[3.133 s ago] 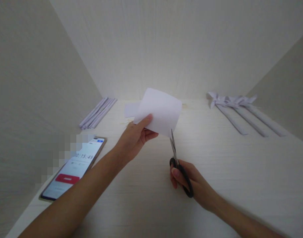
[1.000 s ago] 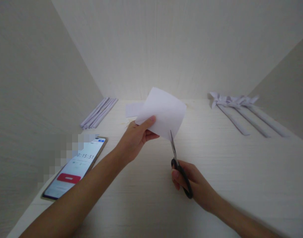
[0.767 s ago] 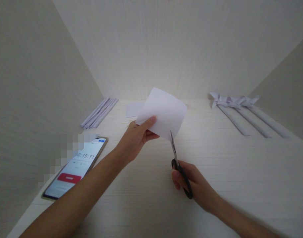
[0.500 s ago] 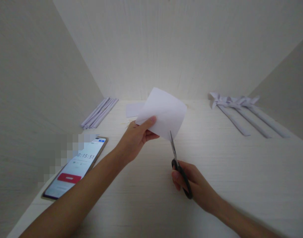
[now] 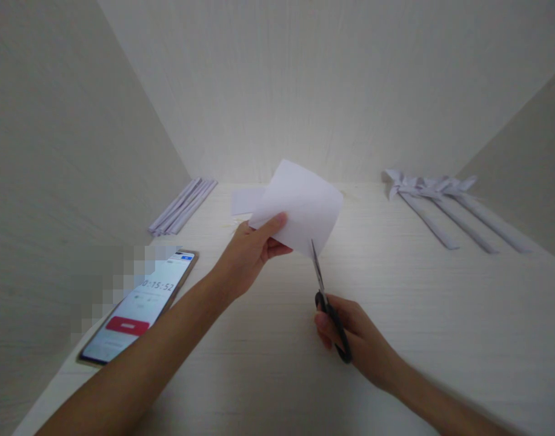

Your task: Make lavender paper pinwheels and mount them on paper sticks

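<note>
Pinching the near left corner of a white paper sheet (image 5: 305, 206), the fingers (image 5: 272, 223) of the left hand (image 5: 248, 257) have the thumb lying on the side that faces the camera. The other fingers are curled behind and under the sheet, so most of them are hidden. The sheet is held up above the middle of the worktop (image 5: 418, 303), tilted, with its far corner highest. Whether it is a single layer or folded cannot be made out.

The right hand (image 5: 354, 336) is closed round the black handles of a pair of scissors (image 5: 327, 303). Its fingers pass through the loops and cover most of them, and only a dark arc shows on the near side. The blades point away toward the sheet, and their tip meets its lower edge just right of the left hand. From this angle the blades read as one thin line, so I cannot tell whether they are parted or whether the paper lies between them.

A smaller piece of paper (image 5: 243, 200) lies flat beyond the left hand, partly hidden by the sheet. A phone (image 5: 139, 306) lies near left on the worktop, its screen lit with a timer and a red button. Its far left corner is blurred out, and the forearm crosses in front of its near end. Far left, a bundle of narrow paper strips (image 5: 182, 206) rests against the side wall. Far right lie long folded paper pieces (image 5: 441, 206) with knotted ends, their number hard to count where the ends overlap. Both forearms are cut off by the lower frame edge.
</note>
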### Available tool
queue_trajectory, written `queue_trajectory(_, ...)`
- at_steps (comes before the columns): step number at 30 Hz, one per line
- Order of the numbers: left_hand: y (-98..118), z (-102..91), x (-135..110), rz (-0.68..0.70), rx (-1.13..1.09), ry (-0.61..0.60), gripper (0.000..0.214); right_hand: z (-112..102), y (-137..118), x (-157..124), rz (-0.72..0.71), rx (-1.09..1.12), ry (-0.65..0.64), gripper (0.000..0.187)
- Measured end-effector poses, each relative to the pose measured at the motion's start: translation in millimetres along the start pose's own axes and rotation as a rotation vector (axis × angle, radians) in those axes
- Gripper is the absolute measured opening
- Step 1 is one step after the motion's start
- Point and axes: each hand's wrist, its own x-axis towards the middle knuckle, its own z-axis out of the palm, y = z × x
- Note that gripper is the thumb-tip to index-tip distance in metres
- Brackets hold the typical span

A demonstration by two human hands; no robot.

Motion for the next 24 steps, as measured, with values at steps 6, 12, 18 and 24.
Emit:
queue_trajectory(6,0.1,-0.2,-0.8,0.003,0.007,-0.006,0.020,0.0,0.2,1.6,0.017,0.023,-0.007,0.039)
queue_trajectory(12,-0.6,-0.8,-0.1,0.003,0.005,0.003,0.021,0.6,0.6,1.1,0.025,0.028,0.001,0.040)
queue_trajectory(18,-0.8,-0.1,0.0,0.001,-0.005,0.000,0.020,0.6,2.1,0.0,0.033,0.035,0.002,0.039)
queue_trajectory(24,-0.8,0.0,0.7,0.009,-0.015,-0.008,0.019,1.6,4.9,1.9,0.027,0.049,-0.005,0.038)
